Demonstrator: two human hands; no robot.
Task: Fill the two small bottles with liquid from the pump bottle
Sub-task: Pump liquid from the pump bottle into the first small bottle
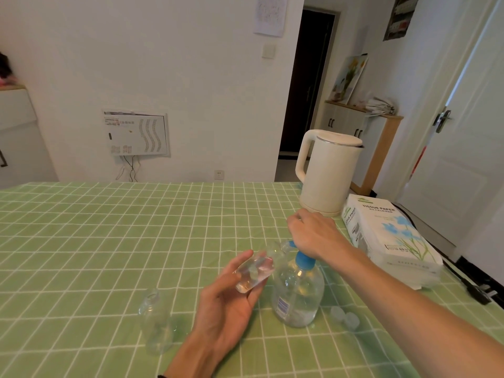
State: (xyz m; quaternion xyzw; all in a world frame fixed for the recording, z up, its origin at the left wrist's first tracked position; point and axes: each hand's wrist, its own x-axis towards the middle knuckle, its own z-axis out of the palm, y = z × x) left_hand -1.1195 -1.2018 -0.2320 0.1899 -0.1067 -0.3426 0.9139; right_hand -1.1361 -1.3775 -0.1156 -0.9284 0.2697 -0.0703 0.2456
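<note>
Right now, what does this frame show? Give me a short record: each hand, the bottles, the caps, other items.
left hand: holds a small bottle tilted, its mouth up at the pump spout
right hand: curled over the pump head of the pump bottle
second small bottle: upright on the table, uncapped, left of both hands
caps: two, loose, right of the pump bottle
other: kettle and tissue pack, far right

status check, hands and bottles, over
Left hand holds small bottle tilted at the spout. Right hand curled over pump bottle head. Second small bottle stands uncapped, further left. Nothing in the way.
</note>
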